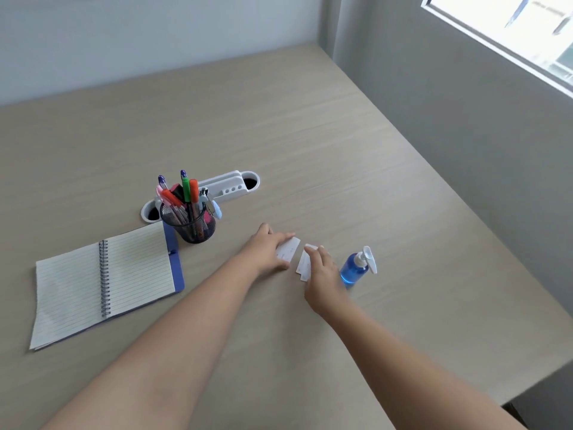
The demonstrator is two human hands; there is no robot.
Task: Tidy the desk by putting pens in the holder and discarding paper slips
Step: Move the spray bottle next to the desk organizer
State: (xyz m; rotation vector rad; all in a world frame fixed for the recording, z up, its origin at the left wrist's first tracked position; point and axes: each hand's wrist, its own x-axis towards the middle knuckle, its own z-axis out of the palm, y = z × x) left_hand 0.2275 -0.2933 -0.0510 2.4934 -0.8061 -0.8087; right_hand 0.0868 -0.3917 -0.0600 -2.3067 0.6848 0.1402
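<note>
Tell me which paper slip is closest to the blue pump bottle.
The slip under the right hand: the narrow paper slip lying nearest the blue pump bottle. The other slip sits farther left, at the left hand.

White paper slips (pixel 288 252), blue bottle (pixel 353 271), black mesh holder (pixel 192 226).

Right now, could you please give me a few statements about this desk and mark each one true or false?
1. The pens stand in the black mesh holder. True.
2. The spiral notebook is closed. False: it lies open, showing lined pages.
3. The blue pump bottle stands just to the right of the right hand. True.
4. The left hand is on the notebook. False: it touches a white paper slip, well apart from the notebook.
5. A second paper slip lies at the right hand's fingers. True.
</note>
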